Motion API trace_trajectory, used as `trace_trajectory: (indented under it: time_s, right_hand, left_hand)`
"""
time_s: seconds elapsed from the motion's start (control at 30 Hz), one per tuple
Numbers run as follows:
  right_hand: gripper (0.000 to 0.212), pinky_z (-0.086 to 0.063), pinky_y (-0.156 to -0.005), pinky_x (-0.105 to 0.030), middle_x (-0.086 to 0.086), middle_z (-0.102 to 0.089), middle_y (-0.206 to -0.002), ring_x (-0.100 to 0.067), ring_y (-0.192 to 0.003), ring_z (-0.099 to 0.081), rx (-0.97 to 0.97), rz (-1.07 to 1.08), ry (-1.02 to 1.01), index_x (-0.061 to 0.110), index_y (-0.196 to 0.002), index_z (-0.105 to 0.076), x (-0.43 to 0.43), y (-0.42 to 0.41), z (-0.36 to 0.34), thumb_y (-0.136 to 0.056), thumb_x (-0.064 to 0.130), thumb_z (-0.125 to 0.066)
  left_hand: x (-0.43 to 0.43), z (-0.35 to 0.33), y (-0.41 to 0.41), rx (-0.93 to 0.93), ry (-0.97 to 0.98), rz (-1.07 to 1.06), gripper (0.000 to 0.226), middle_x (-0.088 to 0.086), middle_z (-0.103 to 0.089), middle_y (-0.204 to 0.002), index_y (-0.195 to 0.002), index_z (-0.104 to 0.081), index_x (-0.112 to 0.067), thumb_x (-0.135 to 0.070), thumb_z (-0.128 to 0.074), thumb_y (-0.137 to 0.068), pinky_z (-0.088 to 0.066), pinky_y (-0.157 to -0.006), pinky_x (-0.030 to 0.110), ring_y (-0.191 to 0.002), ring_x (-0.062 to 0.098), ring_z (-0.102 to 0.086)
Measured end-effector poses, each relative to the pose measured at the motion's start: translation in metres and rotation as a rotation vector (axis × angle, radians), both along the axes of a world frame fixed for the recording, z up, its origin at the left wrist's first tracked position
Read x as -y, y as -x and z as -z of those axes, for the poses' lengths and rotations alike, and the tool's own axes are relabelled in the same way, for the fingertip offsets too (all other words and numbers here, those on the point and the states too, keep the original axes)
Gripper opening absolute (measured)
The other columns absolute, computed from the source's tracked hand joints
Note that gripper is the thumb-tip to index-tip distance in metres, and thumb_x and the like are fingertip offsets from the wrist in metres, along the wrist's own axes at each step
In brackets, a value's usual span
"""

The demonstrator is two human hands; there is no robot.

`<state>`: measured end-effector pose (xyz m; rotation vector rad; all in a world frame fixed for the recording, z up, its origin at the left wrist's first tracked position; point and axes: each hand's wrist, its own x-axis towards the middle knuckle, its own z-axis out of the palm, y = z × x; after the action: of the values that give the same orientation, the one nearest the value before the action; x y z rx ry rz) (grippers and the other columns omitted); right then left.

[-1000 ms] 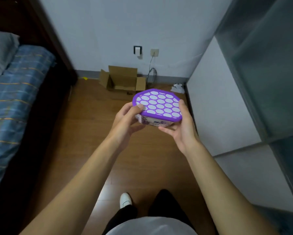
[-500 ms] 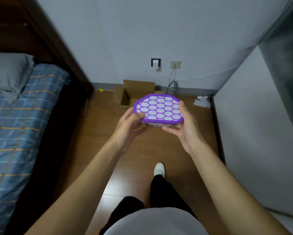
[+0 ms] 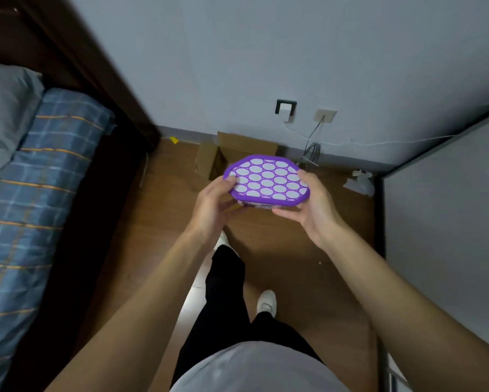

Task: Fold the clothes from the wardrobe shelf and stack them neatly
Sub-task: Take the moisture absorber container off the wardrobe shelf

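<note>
The left hand (image 3: 212, 210) grips the purple-lidded tub (image 3: 267, 181) by its left edge; the right hand (image 3: 314, 213) cups its right side from beneath. No clothes are in view. Best to hold it level and set it aside, freeing both hands for folding.

2 hands (image 3: 212, 210), 1 purple-lidded tub (image 3: 267, 179), 1 cardboard box (image 3: 237, 145), 1 pillow (image 3: 5, 108), 2 shoes (image 3: 266, 302).

1. A bed (image 3: 25, 199) with a blue plaid sheet and a grey pillow (image 3: 5, 108) lies at the left.
2. An open cardboard box (image 3: 209, 158) stands on the wood floor (image 3: 294, 264) against the wall.
3. Two sockets (image 3: 285, 107) sit above it, and a cable (image 3: 311, 148) hangs from one.
4. A tub (image 3: 266, 179) with a purple lattice lid shows in front of the box.
5. Crumpled white scraps (image 3: 359, 182) lie in the corner.
</note>
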<state>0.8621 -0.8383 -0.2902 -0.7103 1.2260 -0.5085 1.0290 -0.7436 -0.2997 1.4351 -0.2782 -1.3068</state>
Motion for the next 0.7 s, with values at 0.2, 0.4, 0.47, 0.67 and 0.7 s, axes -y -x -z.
trace_trajectory:
  time_s: [0.2,0.4,0.47,0.67,0.7]
  right_hand:
    - [0.017,-0.062,-0.067,-0.033,0.006,-0.074,-0.093,-0.015,-0.088,-0.073,-0.178,0.030,-0.027,0.026,-0.100,-0.058,0.084,-0.073,0.043,-0.101,0.040,-0.049]
    - [0.019,-0.058,-0.086,-0.041,0.004,-0.078,-0.089,-0.015,-0.085,-0.074,-0.190,0.121,-0.067,0.023,-0.102,-0.063,0.153,-0.132,0.108,-0.099,0.035,-0.048]
    - [0.016,-0.057,-0.094,-0.045,0.004,-0.076,-0.095,-0.017,-0.092,-0.073,-0.170,0.172,-0.096,0.025,-0.103,-0.062,0.174,-0.148,0.137,-0.100,0.034,-0.049]
    - [0.030,-0.052,-0.101,-0.050,-0.005,-0.067,-0.126,-0.025,-0.116,-0.065,-0.125,0.184,-0.192,0.022,-0.119,-0.056,0.226,-0.180,0.265,-0.102,0.044,-0.046]
    - [0.030,-0.052,-0.100,-0.050,-0.005,-0.066,-0.127,-0.025,-0.116,-0.064,-0.128,0.174,-0.194,0.023,-0.120,-0.055,0.231,-0.185,0.290,-0.102,0.045,-0.046]
  left_hand:
    - [0.091,0.045,-0.069,-0.071,-0.020,0.048,0.028,0.008,-0.071,-0.118,-0.121,-0.062,-0.017,-0.029,-0.054,-0.097,-0.055,-0.093,0.040,-0.108,0.023,-0.067]
    - [0.177,0.111,-0.135,-0.194,-0.030,0.105,0.044,0.002,-0.069,-0.110,-0.119,-0.059,-0.016,-0.034,-0.060,-0.079,-0.052,-0.089,0.036,-0.102,0.018,-0.064]
    - [0.203,0.144,-0.151,-0.218,-0.060,0.124,0.050,0.002,-0.067,-0.112,-0.125,-0.055,-0.013,-0.038,-0.058,-0.081,-0.054,-0.081,0.031,-0.102,0.016,-0.065]
    - [0.256,0.276,-0.180,-0.228,-0.139,0.071,0.037,-0.006,-0.077,-0.095,-0.112,-0.062,-0.017,-0.046,-0.043,-0.100,-0.052,-0.096,0.041,-0.092,0.010,-0.073]
    - [0.263,0.303,-0.183,-0.226,-0.165,0.055,0.039,-0.004,-0.077,-0.097,-0.112,-0.063,-0.017,-0.047,-0.041,-0.101,-0.051,-0.097,0.042,-0.094,0.012,-0.073]
